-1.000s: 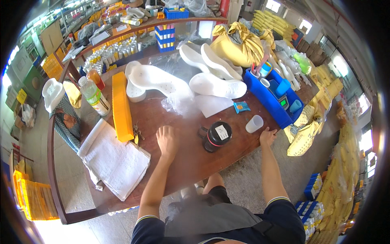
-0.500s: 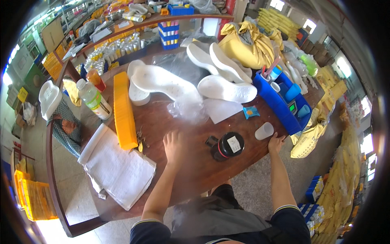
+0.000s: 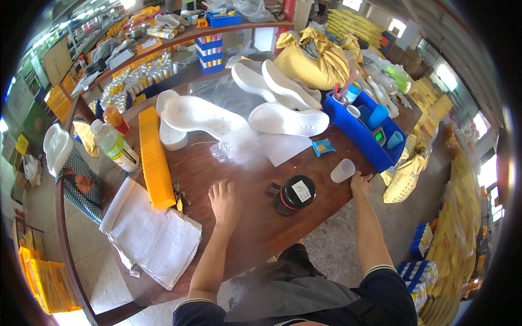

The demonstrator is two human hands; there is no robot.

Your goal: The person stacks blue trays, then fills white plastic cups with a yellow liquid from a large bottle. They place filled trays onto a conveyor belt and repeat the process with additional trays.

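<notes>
My left hand (image 3: pixel 223 202) lies flat on the brown table (image 3: pixel 244 239), palm down, with nothing in it. At the table's right edge rests my right hand (image 3: pixel 360 185), its fingers stretched out and holding nothing. Close beside those fingers stands a translucent white cup (image 3: pixel 343 170); whether they touch it I cannot tell. Between my two hands is a black lidded mug (image 3: pixel 297 194) with a handle on its left and a pale label on its lid. A small blue wrapped packet (image 3: pixel 323 148) lies behind the mug, near a white sheet (image 3: pixel 287 148).
White shoe-sole shapes (image 3: pixel 288 120) lie at the back. To the left are an orange-yellow tray (image 3: pixel 156 160), a bottle (image 3: pixel 115 145) and an open paper pad (image 3: pixel 157 231). A blue bin (image 3: pixel 356 133) with cups stands at the right, beside yellow sacks (image 3: pixel 312 62).
The view has turned slightly, so the table and its things sit a little further left. Both hands stay at nearly the same places on the table, and nothing has been picked up.
</notes>
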